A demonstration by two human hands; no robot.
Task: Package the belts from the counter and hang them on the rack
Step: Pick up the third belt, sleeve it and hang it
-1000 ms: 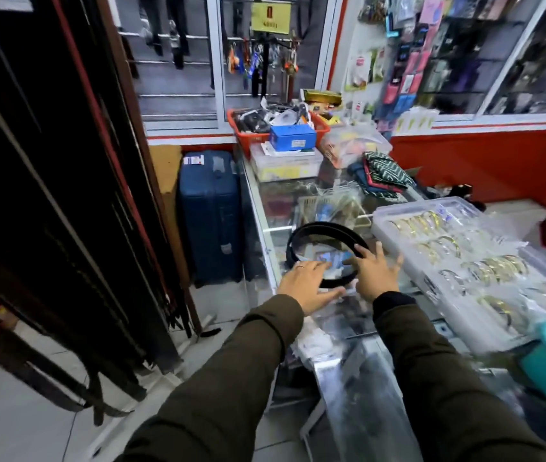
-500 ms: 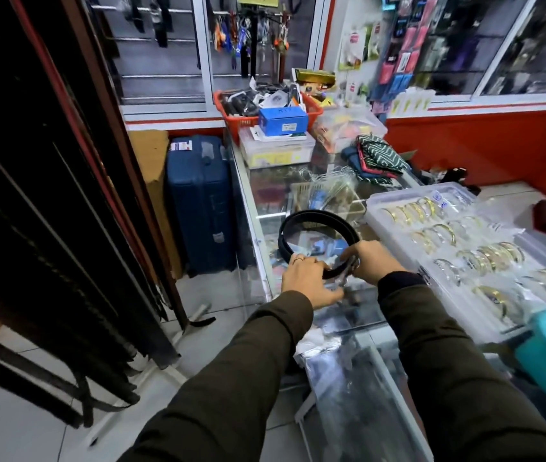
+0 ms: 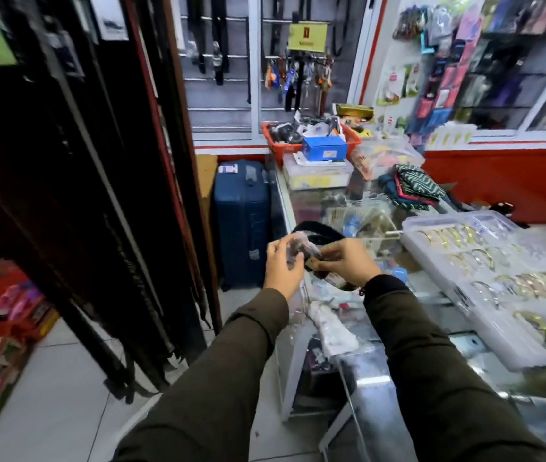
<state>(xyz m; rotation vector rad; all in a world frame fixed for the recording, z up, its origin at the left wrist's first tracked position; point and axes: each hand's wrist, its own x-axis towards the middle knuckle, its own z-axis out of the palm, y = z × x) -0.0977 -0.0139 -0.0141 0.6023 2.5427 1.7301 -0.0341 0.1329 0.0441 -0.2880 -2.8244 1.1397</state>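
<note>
A coiled black belt (image 3: 320, 232) is lifted just above the left edge of the glass counter (image 3: 311, 201). My right hand (image 3: 348, 265) grips the belt's near end, where a small tag shows. My left hand (image 3: 283, 266) pinches clear plastic wrapping (image 3: 298, 246) bunched against the belt. The rack of hanging black belts (image 3: 98, 195) fills the left side, an arm's length from my left hand. More clear bags (image 3: 333, 331) lie on the counter below my wrists.
A clear compartment box of bangles (image 3: 485, 281) covers the counter at right. A blue suitcase (image 3: 241, 221) stands on the floor beside the counter. A red basket (image 3: 285, 146), blue box (image 3: 323, 147) and folded cloths (image 3: 415, 188) crowd the far end. Red crates (image 3: 1, 328) sit low left.
Both hands have gone from resting on the flat belt to raising it off the glass toward me. The left hand now holds plastic wrapping against it. The camera tilted left.
</note>
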